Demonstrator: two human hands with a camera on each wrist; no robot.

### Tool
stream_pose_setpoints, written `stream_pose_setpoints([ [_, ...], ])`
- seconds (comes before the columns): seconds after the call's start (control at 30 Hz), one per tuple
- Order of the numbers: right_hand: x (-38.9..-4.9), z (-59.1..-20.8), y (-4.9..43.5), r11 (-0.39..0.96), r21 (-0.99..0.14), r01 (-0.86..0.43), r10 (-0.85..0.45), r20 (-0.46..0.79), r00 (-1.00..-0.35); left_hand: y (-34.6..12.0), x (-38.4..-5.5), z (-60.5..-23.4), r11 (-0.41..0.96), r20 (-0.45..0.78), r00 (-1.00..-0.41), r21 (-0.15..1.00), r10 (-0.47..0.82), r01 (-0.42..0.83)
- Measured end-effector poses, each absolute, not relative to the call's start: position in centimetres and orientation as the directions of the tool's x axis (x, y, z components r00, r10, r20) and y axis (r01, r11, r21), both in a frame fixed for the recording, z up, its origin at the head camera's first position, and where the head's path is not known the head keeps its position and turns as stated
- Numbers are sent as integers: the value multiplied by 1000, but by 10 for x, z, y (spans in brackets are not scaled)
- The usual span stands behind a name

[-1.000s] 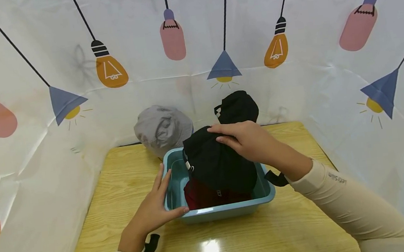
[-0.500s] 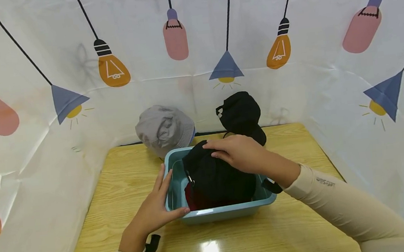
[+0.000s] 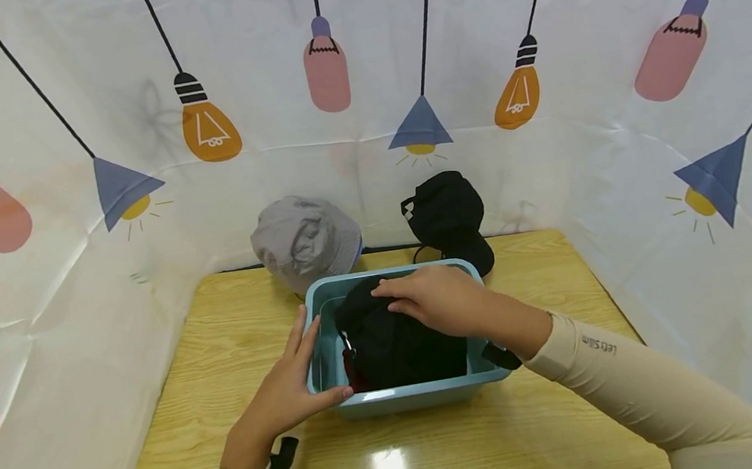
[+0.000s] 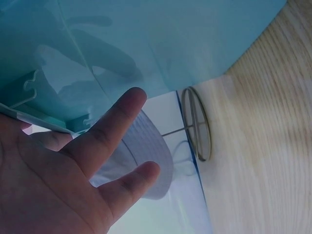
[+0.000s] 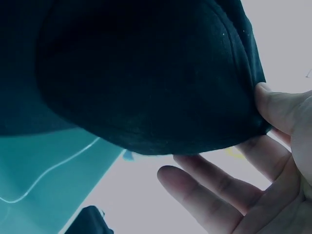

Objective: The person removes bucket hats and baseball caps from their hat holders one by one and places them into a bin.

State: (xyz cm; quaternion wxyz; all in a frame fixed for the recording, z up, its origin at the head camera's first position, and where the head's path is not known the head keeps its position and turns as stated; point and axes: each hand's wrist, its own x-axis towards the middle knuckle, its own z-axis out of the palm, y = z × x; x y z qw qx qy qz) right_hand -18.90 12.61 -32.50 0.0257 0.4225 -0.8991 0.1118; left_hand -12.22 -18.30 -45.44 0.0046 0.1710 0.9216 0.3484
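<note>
My right hand (image 3: pixel 441 300) pinches a black cap (image 3: pixel 394 343) by its upper edge, thumb on one side and fingers on the other, as the right wrist view shows. The cap (image 5: pixel 146 83) sits down inside a light blue plastic basin (image 3: pixel 427 391). Part of a dark red cap (image 3: pixel 355 378) peeks out beneath it. My left hand (image 3: pixel 289 385) rests at the basin's left front corner, fingers spread and straight, thumb along the front rim. In the left wrist view, two straight fingers (image 4: pixel 114 124) lie by the basin's outer wall.
Behind the basin, a grey bucket hat (image 3: pixel 303 234) stands at the left and another black cap (image 3: pixel 445 212) at the right. A wire ring base (image 4: pixel 196 124) shows under the grey hat. A white sheet with printed lamps (image 3: pixel 359 76) closes off the wooden table (image 3: pixel 220 320).
My right hand has lowered the black cap into the basin, moving down and slightly left. More of the red cap is now covered. The left hand has stayed in place.
</note>
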Motion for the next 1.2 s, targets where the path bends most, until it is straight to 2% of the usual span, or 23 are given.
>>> stream_pose_setpoints([
  [0.17, -191, -333, 127, 623, -193, -758, -750, 125, -649, -182, -123, -454, 697, 108, -941, 646, 322, 312],
  [0.73, -203, -357, 108, 667, -226, -710, -737, -65, -673, -182, -124, -454, 713, 115, -938, 622, 326, 324],
  [1.0, -207, -373, 103, 664, -211, -717, -748, -161, -644, -183, -122, -456, 735, 101, -945, 605, 309, 305],
  [1.2, -211, -376, 103, 630, -204, -749, -776, -142, -614, -182, -122, -454, 737, 105, -946, 603, 307, 306],
])
